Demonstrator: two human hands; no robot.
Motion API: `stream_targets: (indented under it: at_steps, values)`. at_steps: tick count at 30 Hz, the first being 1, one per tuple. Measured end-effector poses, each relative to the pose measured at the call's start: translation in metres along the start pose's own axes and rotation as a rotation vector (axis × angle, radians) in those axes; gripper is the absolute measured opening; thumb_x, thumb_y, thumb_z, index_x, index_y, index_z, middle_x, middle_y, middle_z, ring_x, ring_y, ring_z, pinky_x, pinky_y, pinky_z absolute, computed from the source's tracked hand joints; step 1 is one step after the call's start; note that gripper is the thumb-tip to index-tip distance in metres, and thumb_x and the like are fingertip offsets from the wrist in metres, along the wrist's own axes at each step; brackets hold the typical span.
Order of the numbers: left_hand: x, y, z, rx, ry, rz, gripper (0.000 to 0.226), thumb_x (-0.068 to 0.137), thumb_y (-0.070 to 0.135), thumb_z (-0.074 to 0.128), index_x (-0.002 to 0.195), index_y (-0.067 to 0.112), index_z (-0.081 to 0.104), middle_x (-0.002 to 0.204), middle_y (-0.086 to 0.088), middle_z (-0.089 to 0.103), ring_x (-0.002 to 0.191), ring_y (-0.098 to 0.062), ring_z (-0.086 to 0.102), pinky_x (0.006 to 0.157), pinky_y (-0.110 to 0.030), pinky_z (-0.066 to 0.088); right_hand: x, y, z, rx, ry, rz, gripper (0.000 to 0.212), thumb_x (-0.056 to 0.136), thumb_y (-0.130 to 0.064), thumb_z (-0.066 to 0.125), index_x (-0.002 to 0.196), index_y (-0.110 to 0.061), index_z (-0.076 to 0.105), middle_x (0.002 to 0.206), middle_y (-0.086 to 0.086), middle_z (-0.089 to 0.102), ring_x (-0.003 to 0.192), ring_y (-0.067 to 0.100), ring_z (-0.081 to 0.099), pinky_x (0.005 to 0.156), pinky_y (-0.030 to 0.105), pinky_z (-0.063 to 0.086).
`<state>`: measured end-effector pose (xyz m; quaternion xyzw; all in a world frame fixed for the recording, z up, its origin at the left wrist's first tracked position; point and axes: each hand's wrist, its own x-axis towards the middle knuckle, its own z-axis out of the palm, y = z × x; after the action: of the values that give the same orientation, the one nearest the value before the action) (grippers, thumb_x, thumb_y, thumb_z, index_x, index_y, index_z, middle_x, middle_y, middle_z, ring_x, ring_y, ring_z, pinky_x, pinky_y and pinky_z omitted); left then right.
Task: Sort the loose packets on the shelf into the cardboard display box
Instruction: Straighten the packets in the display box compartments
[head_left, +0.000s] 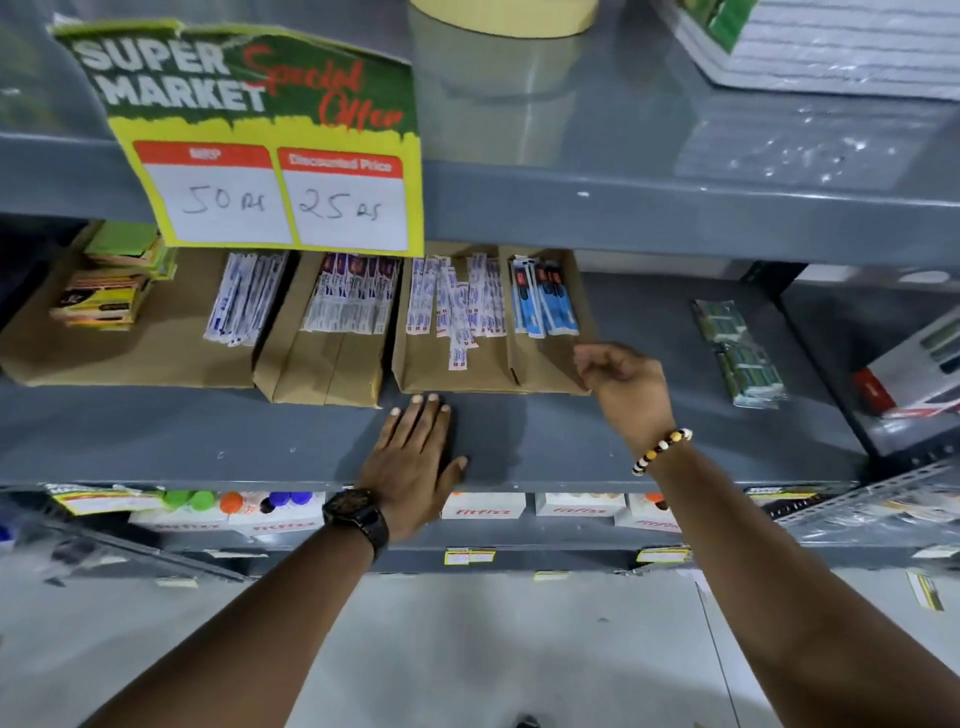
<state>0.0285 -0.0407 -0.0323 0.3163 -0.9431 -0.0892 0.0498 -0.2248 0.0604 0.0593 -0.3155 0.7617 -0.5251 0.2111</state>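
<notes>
A row of brown cardboard display boxes (457, 371) lies on the grey shelf (260, 441). White and blue packets (452, 306) fill the middle box, one sticking out toward me. Blue packets (545, 301) lie in the right compartment. Silver packets (353, 304) and white packets (244, 301) sit in the boxes further left. My left hand (415, 457) rests flat on the shelf, fingers spread, in front of the boxes. My right hand (618, 371) hovers at the right box's front corner, fingers loosely curled, holding nothing that I can see.
A "Super Market Special Offer" price sign (270, 140) hangs from the upper shelf edge, hiding the boxes' back. Green packets (743, 348) lie loose at the shelf's right. Orange and green packs (109, 291) are stacked at far left. Cartons (483, 506) stand on the lower shelf.
</notes>
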Motion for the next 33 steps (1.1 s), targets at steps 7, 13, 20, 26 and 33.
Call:
stream_targets:
  at_steps: [7, 13, 20, 26, 33]
  values:
    - [0.045, 0.027, -0.034, -0.113, 0.129, 0.036, 0.068, 0.097, 0.05, 0.03, 0.152, 0.009, 0.03, 0.16, -0.012, 0.031, 0.149, -0.032, 0.022, 0.122, -0.049, 0.015, 0.028, 0.006, -0.03, -0.465, -0.122, -0.208, 0.026, 0.084, -0.017, 0.06, 0.106, -0.024, 0.073, 0.116, -0.003, 0.069, 0.107, 0.014, 0.063, 0.092, 0.015, 0.042]
    - [0.123, 0.068, -0.051, 0.139, -0.125, 0.102, 0.063, 0.1, 0.051, 0.021, 0.155, 0.019, 0.024, 0.166, 0.001, 0.015, 0.153, -0.024, 0.0, 0.12, -0.044, -0.005, 0.07, 0.014, -0.037, -0.894, -0.392, -0.487, 0.041, 0.089, -0.032, 0.056, 0.125, -0.013, 0.063, 0.13, 0.01, 0.063, 0.129, 0.038, 0.047, 0.109, 0.044, 0.034]
    - [0.161, 0.088, -0.047, 0.268, -0.357, 0.033, 0.07, 0.093, 0.054, 0.015, 0.157, 0.027, 0.008, 0.168, 0.001, 0.005, 0.152, -0.025, -0.009, 0.121, -0.046, -0.011, 0.1, 0.011, -0.03, -1.232, -0.618, -0.52, 0.05, 0.098, -0.041, 0.028, 0.145, -0.03, 0.04, 0.157, -0.008, 0.032, 0.149, 0.033, 0.004, 0.114, 0.061, -0.006]
    - [0.177, 0.093, -0.051, 0.373, -0.362, 0.058, 0.07, 0.093, 0.052, 0.016, 0.157, 0.025, 0.009, 0.167, -0.001, 0.006, 0.15, -0.028, -0.02, 0.119, -0.049, -0.017, 0.114, 0.01, -0.02, -1.353, -0.634, -0.533, 0.054, 0.095, -0.048, 0.018, 0.14, -0.034, 0.045, 0.154, -0.01, 0.037, 0.149, 0.033, 0.002, 0.109, 0.069, -0.009]
    - [0.187, 0.09, -0.045, 0.419, -0.334, 0.07, 0.071, 0.093, 0.055, 0.017, 0.156, 0.022, 0.015, 0.167, -0.005, 0.01, 0.148, -0.032, -0.025, 0.112, -0.051, -0.024, 0.117, 0.007, -0.015, -1.379, -0.668, -0.5, 0.057, 0.093, -0.052, 0.017, 0.135, -0.033, 0.052, 0.151, -0.01, 0.041, 0.15, 0.029, 0.002, 0.108, 0.07, -0.012]
